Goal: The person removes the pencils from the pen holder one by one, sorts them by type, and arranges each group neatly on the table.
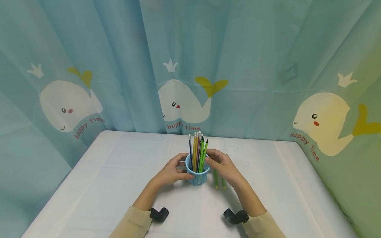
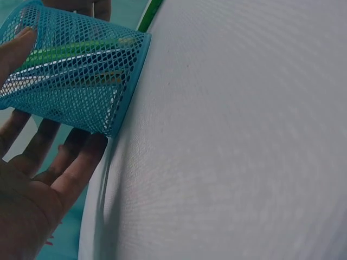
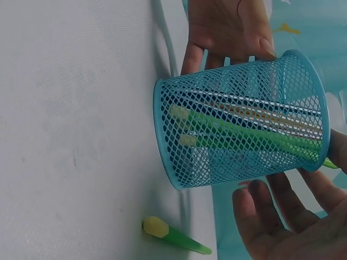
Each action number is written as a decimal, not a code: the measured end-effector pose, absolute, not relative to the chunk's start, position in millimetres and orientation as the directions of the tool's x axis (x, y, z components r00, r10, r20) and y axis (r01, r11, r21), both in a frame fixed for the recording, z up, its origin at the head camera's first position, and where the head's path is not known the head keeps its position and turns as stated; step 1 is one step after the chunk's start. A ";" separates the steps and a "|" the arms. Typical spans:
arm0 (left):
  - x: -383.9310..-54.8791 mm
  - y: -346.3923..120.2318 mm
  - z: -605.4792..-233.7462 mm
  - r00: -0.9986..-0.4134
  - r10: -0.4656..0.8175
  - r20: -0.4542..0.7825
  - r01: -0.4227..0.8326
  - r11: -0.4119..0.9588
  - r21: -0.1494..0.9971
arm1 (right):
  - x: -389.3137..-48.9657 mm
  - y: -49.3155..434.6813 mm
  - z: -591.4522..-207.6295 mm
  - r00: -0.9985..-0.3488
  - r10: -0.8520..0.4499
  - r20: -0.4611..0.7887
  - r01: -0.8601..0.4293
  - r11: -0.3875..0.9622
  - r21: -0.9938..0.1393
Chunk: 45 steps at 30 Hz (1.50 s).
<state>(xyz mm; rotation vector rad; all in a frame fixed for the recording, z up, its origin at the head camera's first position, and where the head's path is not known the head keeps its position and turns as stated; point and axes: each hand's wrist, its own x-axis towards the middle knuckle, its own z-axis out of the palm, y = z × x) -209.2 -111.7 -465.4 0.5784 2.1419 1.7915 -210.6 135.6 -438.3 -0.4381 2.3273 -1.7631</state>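
Note:
A light-blue mesh pencil cup (image 1: 200,180) stands upright on the table, holding a bunch of pencils (image 1: 198,148), some bright green with dark tips up, others dark, yellow and pink with eraser ends up. My left hand (image 1: 171,172) holds the cup from the left, thumb at the front near the rim and fingers round the far side. From the right, my right hand (image 1: 224,168) holds it too, thumb at the rim. In the right wrist view, that hand's bent fingers (image 3: 276,200) lie along the mesh wall (image 3: 233,170).
Two green pencils (image 1: 216,181) lie on the table (image 1: 104,185) just right of the cup, partly under my right hand. A blue curtain (image 1: 253,39) with white whales hangs behind the table. Black bent fittings (image 1: 160,215) sit at both wrists.

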 end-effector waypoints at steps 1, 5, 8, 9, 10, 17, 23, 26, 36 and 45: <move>-209.4 -111.6 -465.6 -0.877 0.480 0.037 0.120 0.144 0.982 | -210.5 135.6 -438.5 -0.938 -0.344 0.030 -0.122 0.248 -0.961; -210.1 -111.4 -467.0 -0.878 0.478 0.030 0.114 0.147 0.983 | -210.2 135.6 -438.1 -0.947 -0.319 0.044 -0.124 0.236 -0.964; -210.2 -111.7 -467.5 -0.881 0.472 0.025 0.110 0.154 0.982 | -210.3 135.7 -437.1 -0.956 -0.291 0.046 -0.115 0.227 -0.967; -210.1 -111.8 -467.3 -0.882 0.470 0.024 0.109 0.155 0.982 | -210.2 135.8 -436.6 -0.958 -0.282 0.045 -0.112 0.225 -0.968; -210.0 -111.9 -467.0 -0.883 0.469 0.023 0.108 0.157 0.982 | -210.3 135.9 -436.1 -0.960 -0.277 0.044 -0.109 0.224 -0.969; -209.2 -111.9 -465.4 -0.882 0.470 0.018 0.104 0.157 0.982 | -210.8 137.7 -433.5 -0.957 -0.286 0.050 -0.116 0.220 -0.969; -209.2 -111.2 -464.3 -0.879 0.476 0.028 0.111 0.146 0.983 | -210.4 140.0 -426.4 -0.960 -0.276 0.053 -0.108 0.187 -0.976; -209.7 -111.1 -463.4 -0.878 0.478 0.028 0.111 0.146 0.983 | -210.4 141.6 -422.8 -0.959 -0.277 0.054 -0.101 0.161 -0.982; -210.0 -110.9 -461.2 -0.883 0.470 0.013 0.105 0.170 0.980 | -209.0 153.1 -409.3 -0.946 -0.300 0.125 -0.163 0.103 -0.981; -208.2 -111.0 -461.1 -0.884 0.467 0.010 0.104 0.176 0.979 | -207.6 162.7 -403.0 -0.950 -0.274 0.150 -0.171 0.054 -0.984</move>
